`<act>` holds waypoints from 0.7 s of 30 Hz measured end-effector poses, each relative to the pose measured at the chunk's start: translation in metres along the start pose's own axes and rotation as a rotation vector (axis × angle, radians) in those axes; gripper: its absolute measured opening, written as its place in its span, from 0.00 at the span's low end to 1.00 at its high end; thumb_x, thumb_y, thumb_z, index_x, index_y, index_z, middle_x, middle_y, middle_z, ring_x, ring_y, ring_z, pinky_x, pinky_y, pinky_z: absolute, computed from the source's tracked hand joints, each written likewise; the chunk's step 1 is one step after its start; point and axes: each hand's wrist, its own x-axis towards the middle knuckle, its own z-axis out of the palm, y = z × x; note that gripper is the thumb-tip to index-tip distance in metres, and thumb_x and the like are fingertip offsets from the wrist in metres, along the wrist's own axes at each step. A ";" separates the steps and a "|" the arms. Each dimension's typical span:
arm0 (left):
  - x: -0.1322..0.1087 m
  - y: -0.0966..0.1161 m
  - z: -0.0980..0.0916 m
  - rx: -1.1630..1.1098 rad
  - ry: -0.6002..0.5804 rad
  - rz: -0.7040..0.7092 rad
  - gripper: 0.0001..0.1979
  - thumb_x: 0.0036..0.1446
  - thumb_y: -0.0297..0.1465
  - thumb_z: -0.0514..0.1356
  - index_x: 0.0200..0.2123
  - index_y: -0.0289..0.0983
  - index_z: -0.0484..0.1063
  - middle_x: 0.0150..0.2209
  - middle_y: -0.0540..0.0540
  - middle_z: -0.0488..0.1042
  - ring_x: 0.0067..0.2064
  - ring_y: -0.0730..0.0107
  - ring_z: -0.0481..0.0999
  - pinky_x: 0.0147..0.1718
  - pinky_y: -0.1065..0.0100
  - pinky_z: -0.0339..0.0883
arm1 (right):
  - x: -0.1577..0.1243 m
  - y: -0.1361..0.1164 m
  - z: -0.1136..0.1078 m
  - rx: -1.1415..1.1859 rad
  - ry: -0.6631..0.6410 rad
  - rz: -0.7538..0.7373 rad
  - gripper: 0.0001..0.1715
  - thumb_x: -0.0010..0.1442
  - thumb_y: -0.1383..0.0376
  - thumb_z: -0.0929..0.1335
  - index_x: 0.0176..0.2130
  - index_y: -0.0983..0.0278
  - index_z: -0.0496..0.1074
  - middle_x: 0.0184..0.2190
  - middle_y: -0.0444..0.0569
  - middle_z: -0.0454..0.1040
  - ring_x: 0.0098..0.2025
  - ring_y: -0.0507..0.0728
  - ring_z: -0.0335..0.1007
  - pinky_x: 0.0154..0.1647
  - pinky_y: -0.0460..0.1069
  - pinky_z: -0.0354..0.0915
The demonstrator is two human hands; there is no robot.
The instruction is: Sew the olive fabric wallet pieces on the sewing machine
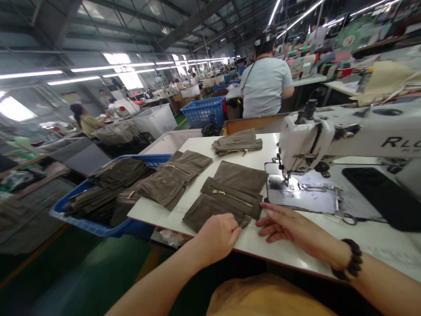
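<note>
A brown fabric panel with a gold zipper lies flat on the white sewing table, partly over another brown piece. My left hand is closed at the panel's near edge, fingers curled and pinching the cloth there. My right hand is open, fingers stretched out, with the index fingertip at the panel's right end. Just beyond that hand, the sewing machine stands with its needle over a shiny metal plate.
Brown zippered pieces lie in a stack on the left and a smaller pile at the back. A blue basket of similar pieces stands left of the table. A black phone lies under the machine arm. A person sits ahead.
</note>
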 end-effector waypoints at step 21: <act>0.025 -0.132 -0.005 -1.077 0.356 -0.574 0.16 0.49 0.32 0.59 0.42 0.31 0.69 0.23 0.50 0.70 0.23 0.76 0.69 0.22 0.76 0.62 | -0.003 0.013 0.013 0.095 -0.065 0.008 0.32 0.48 0.58 0.71 0.49 0.66 0.60 0.36 0.50 0.70 0.37 0.55 0.69 0.38 0.50 0.65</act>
